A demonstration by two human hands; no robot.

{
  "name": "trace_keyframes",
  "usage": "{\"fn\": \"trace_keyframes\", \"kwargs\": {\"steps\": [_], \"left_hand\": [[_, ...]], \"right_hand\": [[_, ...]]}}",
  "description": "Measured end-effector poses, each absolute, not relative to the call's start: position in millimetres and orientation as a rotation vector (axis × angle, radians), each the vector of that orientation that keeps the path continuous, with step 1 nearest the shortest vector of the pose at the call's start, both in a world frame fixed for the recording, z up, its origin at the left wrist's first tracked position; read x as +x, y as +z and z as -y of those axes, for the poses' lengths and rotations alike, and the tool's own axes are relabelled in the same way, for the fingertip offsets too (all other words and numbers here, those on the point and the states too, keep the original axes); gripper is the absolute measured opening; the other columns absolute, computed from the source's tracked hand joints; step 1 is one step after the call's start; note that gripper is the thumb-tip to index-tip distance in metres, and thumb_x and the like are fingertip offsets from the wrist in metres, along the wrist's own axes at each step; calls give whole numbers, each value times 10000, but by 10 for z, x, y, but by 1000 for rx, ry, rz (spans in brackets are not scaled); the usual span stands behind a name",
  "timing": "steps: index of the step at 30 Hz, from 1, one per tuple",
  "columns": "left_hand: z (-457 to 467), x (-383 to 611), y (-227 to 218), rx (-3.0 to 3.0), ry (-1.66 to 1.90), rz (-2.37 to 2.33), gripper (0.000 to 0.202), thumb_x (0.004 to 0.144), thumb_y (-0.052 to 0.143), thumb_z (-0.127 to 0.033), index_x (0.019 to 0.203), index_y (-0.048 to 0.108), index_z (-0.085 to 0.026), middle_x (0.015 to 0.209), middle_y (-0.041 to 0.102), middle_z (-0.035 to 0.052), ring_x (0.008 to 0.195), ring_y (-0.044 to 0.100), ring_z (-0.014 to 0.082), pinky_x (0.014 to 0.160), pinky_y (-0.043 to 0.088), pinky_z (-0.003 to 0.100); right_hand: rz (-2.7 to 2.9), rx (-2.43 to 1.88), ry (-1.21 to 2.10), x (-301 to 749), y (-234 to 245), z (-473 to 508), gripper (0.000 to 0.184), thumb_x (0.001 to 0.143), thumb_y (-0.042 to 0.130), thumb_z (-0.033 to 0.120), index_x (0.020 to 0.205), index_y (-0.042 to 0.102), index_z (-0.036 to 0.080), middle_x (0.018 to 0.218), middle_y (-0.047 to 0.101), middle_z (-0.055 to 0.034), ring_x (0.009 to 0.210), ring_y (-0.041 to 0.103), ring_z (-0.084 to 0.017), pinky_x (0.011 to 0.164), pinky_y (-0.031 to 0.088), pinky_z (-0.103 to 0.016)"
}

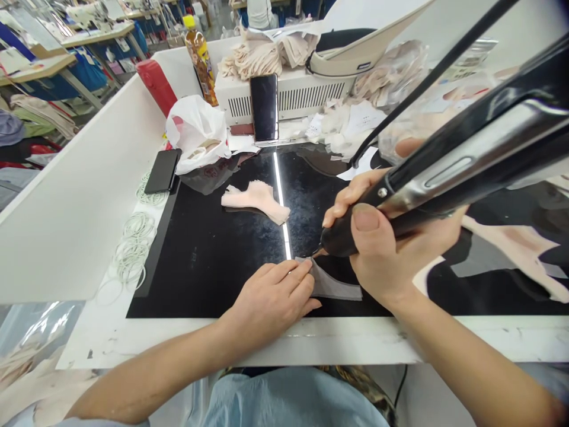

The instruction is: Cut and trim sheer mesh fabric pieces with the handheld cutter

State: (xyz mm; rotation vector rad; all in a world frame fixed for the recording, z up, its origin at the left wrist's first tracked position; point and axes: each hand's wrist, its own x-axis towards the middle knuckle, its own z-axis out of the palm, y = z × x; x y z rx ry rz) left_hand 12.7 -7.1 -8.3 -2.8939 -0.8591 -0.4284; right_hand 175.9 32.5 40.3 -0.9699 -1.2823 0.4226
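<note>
My left hand lies flat with fingers together, pressing down a thin grey fabric piece on the black glass work surface. My right hand is wrapped round the black handle of a long black-and-silver tool, whose pointed tip touches the fabric edge just right of my left fingertips. A pale pink fabric piece lies farther back beside a bright light strip in the glass.
A black phone and a white plastic bag sit at the back left, several white rings along the left margin. A second phone leans on a white box. Pink fabric piles lie behind and right.
</note>
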Motion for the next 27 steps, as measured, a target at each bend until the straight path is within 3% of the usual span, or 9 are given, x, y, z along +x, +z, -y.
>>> {"fn": "trace_keyframes", "kwargs": {"steps": [4, 8, 10, 13, 18, 27], "left_hand": [[76, 120, -85, -2894, -429, 857, 378, 1073, 411, -409, 1124, 649, -120, 1325, 679, 60, 1160, 622, 194, 826, 518, 342], [80, 123, -78, -2893, -425, 859, 378, 1070, 419, -413, 1119, 649, -117, 1322, 681, 67, 1159, 623, 195, 822, 518, 342], [81, 126, -78, -2897, -424, 858, 380, 1071, 419, -412, 1126, 648, -114, 1321, 680, 70, 1164, 621, 199, 823, 513, 341], [82, 124, -84, -2906, -428, 855, 378, 1073, 420, -405, 1148, 641, -108, 1302, 687, 71, 1158, 624, 209, 815, 504, 340], [86, 121, -90, -2908, -425, 849, 363, 1067, 441, -397, 1156, 634, -103, 1272, 693, 60, 1148, 628, 199, 801, 506, 337], [96, 133, -82, -2889, -432, 848, 365, 1073, 423, -386, 1148, 638, -101, 1272, 694, 79, 1161, 625, 199, 803, 516, 334]], "right_hand": [[1209, -937, 384, 1729, 451, -349, 583, 867, 663, 501, 1342, 381, 314, 802, 564, -4, 572, 570, -167, 535, 565, -370], [1274, -1008, 386, 1723, 444, -340, 585, 907, 567, 567, 1367, 311, 311, 827, 576, -21, 591, 579, -177, 548, 572, -382], [1275, -1005, 426, 1718, 437, -322, 469, 936, 534, 538, 1305, 342, 322, 828, 586, -24, 607, 579, -177, 562, 572, -375], [1212, -871, 510, 1693, 435, -330, 348, 919, 619, 440, 1180, 421, 324, 783, 583, 2, 600, 579, -165, 545, 572, -351], [1184, -616, 471, 1662, 391, -456, 344, 809, 765, 356, 1059, 530, 346, 748, 595, 50, 534, 585, -142, 430, 543, -301], [1138, -591, 493, 1647, 355, -503, 409, 783, 789, 292, 1150, 619, 351, 765, 636, 42, 520, 595, -130, 398, 537, -291]]}}
